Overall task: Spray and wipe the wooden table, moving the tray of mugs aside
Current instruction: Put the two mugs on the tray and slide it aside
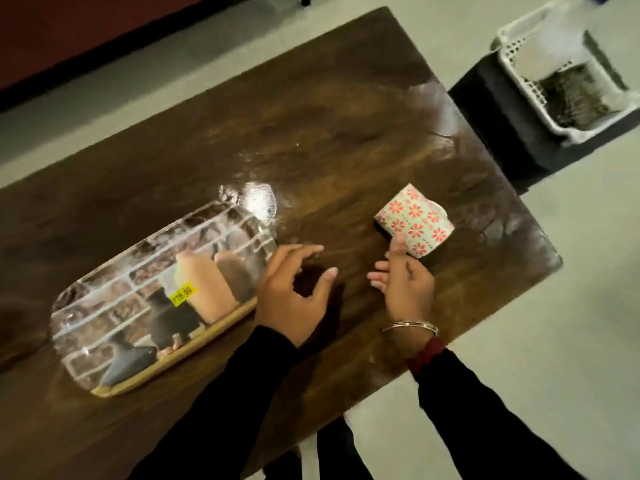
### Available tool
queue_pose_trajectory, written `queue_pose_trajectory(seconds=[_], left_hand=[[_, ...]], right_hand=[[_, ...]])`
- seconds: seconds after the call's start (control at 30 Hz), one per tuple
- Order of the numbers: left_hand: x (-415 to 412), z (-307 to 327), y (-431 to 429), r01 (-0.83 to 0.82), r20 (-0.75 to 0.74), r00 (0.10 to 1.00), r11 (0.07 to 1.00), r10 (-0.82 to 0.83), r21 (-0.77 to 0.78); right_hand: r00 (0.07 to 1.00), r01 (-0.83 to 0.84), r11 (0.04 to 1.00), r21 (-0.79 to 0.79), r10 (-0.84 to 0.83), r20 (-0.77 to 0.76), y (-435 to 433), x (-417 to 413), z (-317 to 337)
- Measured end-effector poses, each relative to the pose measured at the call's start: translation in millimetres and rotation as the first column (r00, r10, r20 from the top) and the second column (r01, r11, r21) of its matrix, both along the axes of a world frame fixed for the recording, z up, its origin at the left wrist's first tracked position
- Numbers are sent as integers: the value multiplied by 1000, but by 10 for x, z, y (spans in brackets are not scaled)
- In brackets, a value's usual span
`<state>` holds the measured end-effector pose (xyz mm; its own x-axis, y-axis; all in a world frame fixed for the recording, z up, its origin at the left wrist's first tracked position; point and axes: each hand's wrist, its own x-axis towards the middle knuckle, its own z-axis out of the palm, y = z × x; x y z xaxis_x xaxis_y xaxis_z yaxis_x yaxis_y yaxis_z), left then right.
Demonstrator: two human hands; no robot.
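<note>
A dark wooden table (329, 133) runs diagonally through the head view. On its left half lies a glossy oblong tray (114, 317) printed with a brick wall and pots, with a yellow price sticker and no mugs on it. A white mug with red flowers (415, 220) stands on the table's right half. My left hand (291, 289) hovers at the tray's right end, fingers spread, holding nothing. My right hand (405, 289) is just below the mug; its thumb touches the mug's near side while the fingers stay apart and off it.
A shiny patch (433, 105) shows on the table's far right side. Beyond the right edge, a white perforated basket (519, 57) sits on a black box (502, 109). Pale floor surrounds the table. My legs are at the near edge.
</note>
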<state>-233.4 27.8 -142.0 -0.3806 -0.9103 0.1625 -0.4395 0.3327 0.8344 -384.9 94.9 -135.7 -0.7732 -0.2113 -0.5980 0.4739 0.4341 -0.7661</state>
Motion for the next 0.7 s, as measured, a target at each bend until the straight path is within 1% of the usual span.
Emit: queue_pose_trajectory(seconds=[0.03, 0.07, 0.1, 0.13, 0.2, 0.27, 0.3, 0.37, 0.43, 0.5, 0.57, 0.63, 0.67, 0.7], left_hand=[[-166, 20, -20, 2, -10, 1000, 1000, -2, 7], [-326, 36, -29, -27, -27, 999, 999, 27, 22], [-451, 45, -24, -74, -43, 996, 996, 76, 42], [-535, 48, -2, -123, -56, 990, 991, 127, 58], [-577, 19, 91, -179, -67, 981, 982, 182, 57], [-491, -38, 249, -163, -57, 985, 986, 165, 39], [-400, -73, 330, -143, -43, 989, 989, 145, 28], [-167, -146, 468, -118, -21, 993, 993, 119, 22], [101, -201, 530, -130, -17, 991, 990, 131, 52], [363, -224, 527, -146, -13, 989, 988, 147, 51], [597, -217, 476, -152, -20, 988, 988, 152, 19], [822, -206, 400, -173, -20, 985, 985, 173, -11], [933, -196, 363, -192, -18, 981, 981, 192, -16], [1028, -189, 329, -214, -17, 977, 977, 214, -18]], right_hand=[[982, 125, 992, -18, -121, 143, 26, -14, 63], [933, 237, 971, -31, -219, 286, 50, -53, 116], [867, 329, 943, -54, -279, 413, 63, -97, 158], [797, 406, 910, -87, -306, 520, 51, -143, 188], [677, 525, 840, -138, -314, 665, -33, -238, 221], [603, 601, 787, -143, -329, 727, -157, -352, 208], [583, 622, 771, -139, -337, 739, -231, -400, 198], [590, 626, 768, -137, -351, 727, -356, -469, 193], [637, 600, 785, -154, -352, 686, -426, -520, 212], [709, 534, 824, -192, -311, 633, -438, -579, 231], [784, 447, 873, -197, -276, 556, -441, -595, 252], [829, 428, 893, -141, -326, 453, -450, -483, 264], [852, 430, 895, -115, -361, 379, -454, -383, 270], [884, 407, 907, -112, -360, 299, -455, -288, 280]])
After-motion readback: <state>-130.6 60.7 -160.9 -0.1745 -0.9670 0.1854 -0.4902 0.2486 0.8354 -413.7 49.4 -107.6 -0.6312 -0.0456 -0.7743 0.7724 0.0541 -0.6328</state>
